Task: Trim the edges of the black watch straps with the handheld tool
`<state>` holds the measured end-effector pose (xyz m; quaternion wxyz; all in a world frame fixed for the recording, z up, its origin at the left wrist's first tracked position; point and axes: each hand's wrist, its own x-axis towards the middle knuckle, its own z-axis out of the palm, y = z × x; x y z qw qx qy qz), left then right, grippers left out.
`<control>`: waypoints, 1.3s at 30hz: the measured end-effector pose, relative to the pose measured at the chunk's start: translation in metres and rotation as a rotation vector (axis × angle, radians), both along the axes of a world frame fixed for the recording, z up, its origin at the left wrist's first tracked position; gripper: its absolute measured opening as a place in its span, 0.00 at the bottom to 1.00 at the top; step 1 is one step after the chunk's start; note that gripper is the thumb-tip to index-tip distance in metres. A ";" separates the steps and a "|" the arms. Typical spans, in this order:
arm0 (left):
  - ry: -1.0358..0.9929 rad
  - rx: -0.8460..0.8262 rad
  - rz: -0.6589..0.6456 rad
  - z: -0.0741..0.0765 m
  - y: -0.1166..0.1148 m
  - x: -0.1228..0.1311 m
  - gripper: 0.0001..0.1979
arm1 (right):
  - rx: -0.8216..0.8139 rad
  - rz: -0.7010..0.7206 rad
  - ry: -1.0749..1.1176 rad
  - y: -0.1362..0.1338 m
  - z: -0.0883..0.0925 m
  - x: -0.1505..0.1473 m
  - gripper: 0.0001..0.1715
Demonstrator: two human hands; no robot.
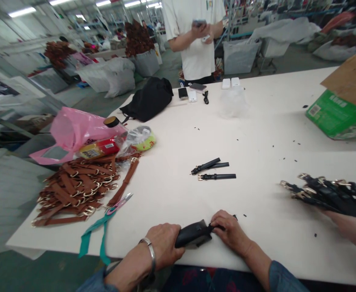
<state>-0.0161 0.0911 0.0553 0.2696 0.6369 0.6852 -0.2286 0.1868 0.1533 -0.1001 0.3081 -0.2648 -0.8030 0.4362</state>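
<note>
Left hand: the wearer's left hand (164, 242), a silver bangle at its wrist, is wrapped around a bulky black hand-held tool (193, 234) just above the surface's near edge.
Right hand: the wearer's right hand (229, 230) pinches a thin black strap (213, 228) at the tool's tip; the fingers cover much of the strap.
White tabletop (159, 190): carries the goods; its right end is out of view.
Black straps: two short black straps with metal buckles (210, 165) cross each other, and a single short black buckled strap (218, 177) lies just beside them, between the near and far edges.
Left edge: a heap of brown straps with gold-coloured metal rings (80, 186) lies near the near-left corner; beside it are pink-handled scissors (118, 205) with a teal fabric strip (88, 240) at the handles.
Co-worker: at the right, another person's hand (352, 227) holds a bunch of black straps with gold-coloured buckles (333, 194).
Far edge: a slouched black cloth bag (150, 99) lies toward its left; a person in a white T-shirt (197, 56) stands beyond.
</note>
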 end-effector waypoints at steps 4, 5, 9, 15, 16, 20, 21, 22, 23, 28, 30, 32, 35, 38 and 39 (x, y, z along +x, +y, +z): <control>-0.030 0.013 0.046 -0.010 0.002 0.001 0.15 | -0.026 0.000 -0.010 0.001 0.003 0.001 0.06; -0.035 0.033 0.067 -0.013 0.000 -0.001 0.15 | -0.033 0.006 -0.016 0.002 0.005 0.001 0.05; -0.031 0.133 0.185 -0.012 -0.011 -0.016 0.14 | -0.055 0.030 -0.082 0.005 0.015 0.001 0.06; 0.019 0.158 0.224 0.013 -0.022 -0.030 0.14 | -0.003 -0.085 -0.256 0.009 0.023 -0.004 0.09; 0.035 0.147 0.212 0.014 -0.023 -0.029 0.14 | 0.017 -0.112 -0.279 0.009 0.023 -0.005 0.09; 0.101 0.139 0.127 0.002 -0.024 -0.017 0.14 | 0.124 -0.248 -0.342 0.005 0.020 -0.008 0.06; 0.110 0.149 0.102 -0.003 -0.023 -0.012 0.14 | 0.147 -0.266 -0.345 0.004 0.020 -0.008 0.06; 0.115 0.158 0.080 -0.008 -0.023 -0.008 0.13 | 0.162 -0.269 -0.343 0.003 0.019 -0.008 0.06; 0.117 0.165 0.065 -0.013 -0.021 -0.004 0.13 | 0.171 -0.267 -0.336 0.002 0.019 -0.007 0.06; 0.071 0.189 0.059 -0.026 -0.009 0.013 0.13 | 0.191 -0.261 -0.290 -0.004 0.017 -0.004 0.05; 0.061 0.190 0.059 -0.026 -0.007 0.015 0.13 | 0.189 -0.248 -0.282 -0.005 0.016 -0.003 0.09; 0.068 0.172 0.059 -0.024 -0.011 0.013 0.13 | 0.184 -0.227 -0.271 -0.006 0.016 -0.001 0.12; 0.081 0.140 0.056 -0.021 -0.023 0.008 0.14 | 0.173 -0.185 -0.267 -0.006 0.016 0.002 0.12; 0.091 0.120 0.054 -0.022 -0.032 0.009 0.15 | 0.162 -0.142 -0.274 -0.005 0.015 0.005 0.13; 0.094 0.118 0.056 -0.023 -0.033 0.011 0.14 | 0.162 -0.137 -0.263 -0.005 0.014 0.006 0.13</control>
